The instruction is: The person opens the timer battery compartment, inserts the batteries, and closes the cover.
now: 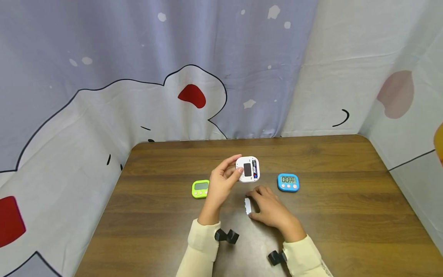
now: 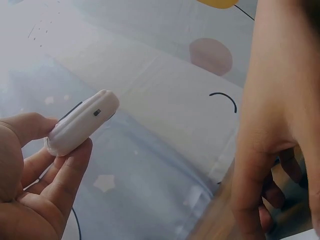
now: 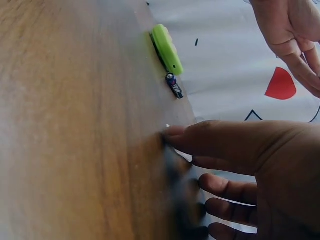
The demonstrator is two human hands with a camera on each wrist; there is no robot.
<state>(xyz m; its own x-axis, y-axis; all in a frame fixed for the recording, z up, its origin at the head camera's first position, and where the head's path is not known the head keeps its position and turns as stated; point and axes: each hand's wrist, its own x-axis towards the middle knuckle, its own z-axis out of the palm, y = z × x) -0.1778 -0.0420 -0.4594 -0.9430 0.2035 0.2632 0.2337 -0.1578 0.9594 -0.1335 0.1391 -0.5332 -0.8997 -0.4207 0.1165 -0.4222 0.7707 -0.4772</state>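
My left hand (image 1: 219, 182) grips a white digital timer (image 1: 255, 159) above the table, thumb on its back and fingers behind. The timer's back faces me, with a dark AAA battery (image 1: 255, 169) in its uncovered slot. In the left wrist view the white timer (image 2: 82, 125) appears edge-on. Low at the tabletop, my right hand (image 1: 271, 207) pinches a small white battery cover (image 1: 247, 206) by its two ends, between thumb and forefinger. Part of the cover (image 3: 184, 155) shows between those fingertips in the right wrist view.
A green timer (image 1: 200, 186) lies left of my left hand, partly covered by it. Beside it, in the right wrist view, is a loose battery (image 3: 174, 86). A blue timer (image 1: 288, 182) reading 00:00 lies to the right on the wooden table (image 1: 328, 215). A patterned curtain (image 1: 138, 46) hangs behind.
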